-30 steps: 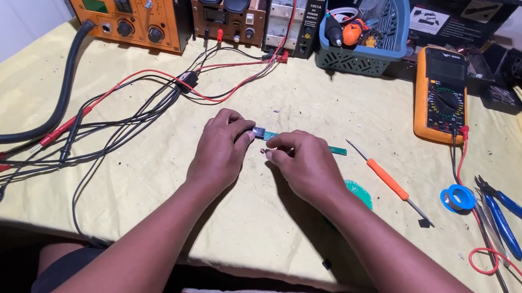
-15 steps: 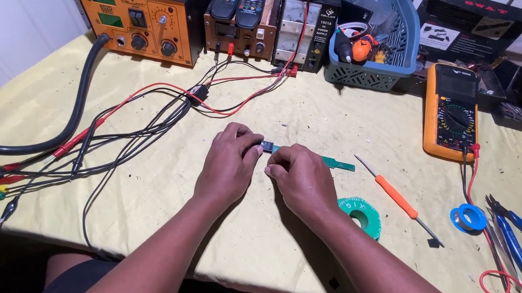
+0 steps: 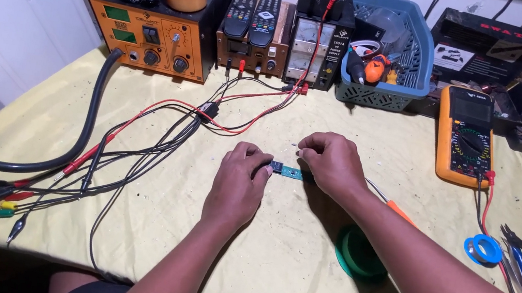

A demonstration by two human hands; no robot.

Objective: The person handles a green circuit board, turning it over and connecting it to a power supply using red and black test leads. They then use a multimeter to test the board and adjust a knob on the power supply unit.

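**Two hands pinch a small circuit board at mid-table**

Far left sits an orange soldering station (image 3: 154,34), its black hose (image 3: 80,133) curling near. The left hand (image 3: 238,184) pinches the left end of a small green circuit board (image 3: 287,170); the right hand (image 3: 331,164) pinches its right end. Right of them lie a green tape roll (image 3: 358,254) and, farther, an orange multimeter (image 3: 466,136).

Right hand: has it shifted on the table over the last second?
Yes, slightly. The right hand has moved away from the person: its forearm now crosses the orange-handled screwdriver, which earlier lay clear beyond it. It still touches the small circuit board.
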